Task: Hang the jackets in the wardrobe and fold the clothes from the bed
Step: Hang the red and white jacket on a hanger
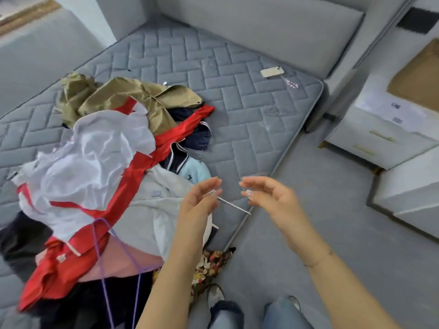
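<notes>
A heap of clothes lies on the grey quilted mattress [237, 96]: a white and red garment [95, 157], a khaki jacket [133, 98], a dark navy piece [197, 134], a pale grey top [161, 200] and a pink piece [123, 260]. A purple hanger [104, 257] rests across the heap's near side. My left hand [199, 200] is raised over the mattress corner and pinches a thin white stick-like item [234, 205] whose kind I cannot tell. My right hand [266, 195] hovers just right of it, fingers loosely curved, holding nothing.
A phone with a beaded charm [272, 72] lies near the mattress's far right edge. A grey padded headboard [273, 29] stands behind. A white nightstand [384, 129] with a cardboard box [418, 79] stands at the right. Grey carpet [320, 233] lies beside the bed, my legs below.
</notes>
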Demonstrator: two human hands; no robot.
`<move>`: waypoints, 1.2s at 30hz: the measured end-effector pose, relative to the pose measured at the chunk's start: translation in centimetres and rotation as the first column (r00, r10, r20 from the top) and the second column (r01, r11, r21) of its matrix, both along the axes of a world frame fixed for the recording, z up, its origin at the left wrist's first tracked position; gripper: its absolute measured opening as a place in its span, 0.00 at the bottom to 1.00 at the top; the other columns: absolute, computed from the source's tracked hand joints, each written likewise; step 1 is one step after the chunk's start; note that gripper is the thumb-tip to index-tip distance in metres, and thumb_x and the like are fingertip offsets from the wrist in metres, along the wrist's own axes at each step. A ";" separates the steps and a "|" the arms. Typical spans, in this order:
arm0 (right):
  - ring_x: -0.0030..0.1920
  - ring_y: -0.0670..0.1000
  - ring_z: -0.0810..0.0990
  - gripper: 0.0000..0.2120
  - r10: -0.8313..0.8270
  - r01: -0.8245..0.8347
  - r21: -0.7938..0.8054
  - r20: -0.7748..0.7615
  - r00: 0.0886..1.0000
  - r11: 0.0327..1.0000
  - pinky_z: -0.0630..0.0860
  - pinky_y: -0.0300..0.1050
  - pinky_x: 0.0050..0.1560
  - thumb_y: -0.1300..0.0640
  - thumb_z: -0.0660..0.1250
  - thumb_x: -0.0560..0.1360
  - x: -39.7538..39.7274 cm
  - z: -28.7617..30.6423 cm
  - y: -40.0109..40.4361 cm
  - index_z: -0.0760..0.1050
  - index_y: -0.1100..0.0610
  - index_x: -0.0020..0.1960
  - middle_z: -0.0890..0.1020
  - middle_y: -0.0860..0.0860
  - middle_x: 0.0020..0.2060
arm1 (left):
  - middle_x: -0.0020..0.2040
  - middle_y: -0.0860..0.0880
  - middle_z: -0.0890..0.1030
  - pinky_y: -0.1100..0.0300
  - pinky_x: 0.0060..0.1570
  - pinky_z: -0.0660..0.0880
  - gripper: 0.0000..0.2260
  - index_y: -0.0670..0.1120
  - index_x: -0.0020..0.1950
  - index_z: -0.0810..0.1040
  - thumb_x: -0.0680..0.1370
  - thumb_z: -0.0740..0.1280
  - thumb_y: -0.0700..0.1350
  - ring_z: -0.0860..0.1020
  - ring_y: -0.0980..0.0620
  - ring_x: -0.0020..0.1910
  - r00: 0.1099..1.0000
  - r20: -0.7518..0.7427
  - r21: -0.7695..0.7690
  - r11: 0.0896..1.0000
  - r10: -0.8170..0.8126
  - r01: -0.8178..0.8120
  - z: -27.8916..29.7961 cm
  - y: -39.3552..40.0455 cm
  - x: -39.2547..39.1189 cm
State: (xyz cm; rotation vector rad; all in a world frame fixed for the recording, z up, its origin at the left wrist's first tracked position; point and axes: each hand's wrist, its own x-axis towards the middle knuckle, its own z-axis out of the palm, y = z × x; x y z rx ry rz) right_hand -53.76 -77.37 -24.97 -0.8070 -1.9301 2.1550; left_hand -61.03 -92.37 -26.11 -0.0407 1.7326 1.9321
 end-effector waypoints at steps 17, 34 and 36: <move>0.51 0.45 0.82 0.10 0.490 -0.494 -0.029 0.199 0.849 0.869 0.77 0.39 0.55 0.60 0.70 0.76 -18.8 -12.7 -8.0 0.81 0.49 0.54 0.85 0.43 0.50 | 0.56 0.55 0.81 0.70 0.43 0.77 0.12 0.49 0.60 0.79 0.78 0.68 0.39 0.81 0.65 0.48 0.830 0.045 -0.316 0.796 0.557 -0.517 -12.7 -12.3 -12.1; 0.51 0.42 0.81 0.10 0.574 -0.589 -0.026 0.264 0.775 0.808 0.76 0.39 0.58 0.62 0.69 0.76 -27.8 -18.9 -15.0 0.81 0.52 0.56 0.84 0.44 0.51 | 0.63 0.45 0.73 0.51 0.60 0.67 0.22 0.46 0.68 0.72 0.75 0.71 0.49 0.70 0.44 0.64 0.992 -0.120 -0.951 0.282 0.042 -0.127 -25.1 -20.0 -24.6; 0.49 0.41 0.81 0.10 0.548 -0.563 -0.030 0.276 0.789 0.826 0.76 0.39 0.57 0.62 0.69 0.76 -28.1 -19.2 -15.0 0.82 0.51 0.55 0.85 0.44 0.50 | 0.61 0.46 0.73 0.50 0.58 0.69 0.19 0.47 0.66 0.74 0.76 0.70 0.51 0.71 0.44 0.62 0.995 -0.099 -0.976 0.194 -0.014 -0.095 -26.2 -20.4 -25.0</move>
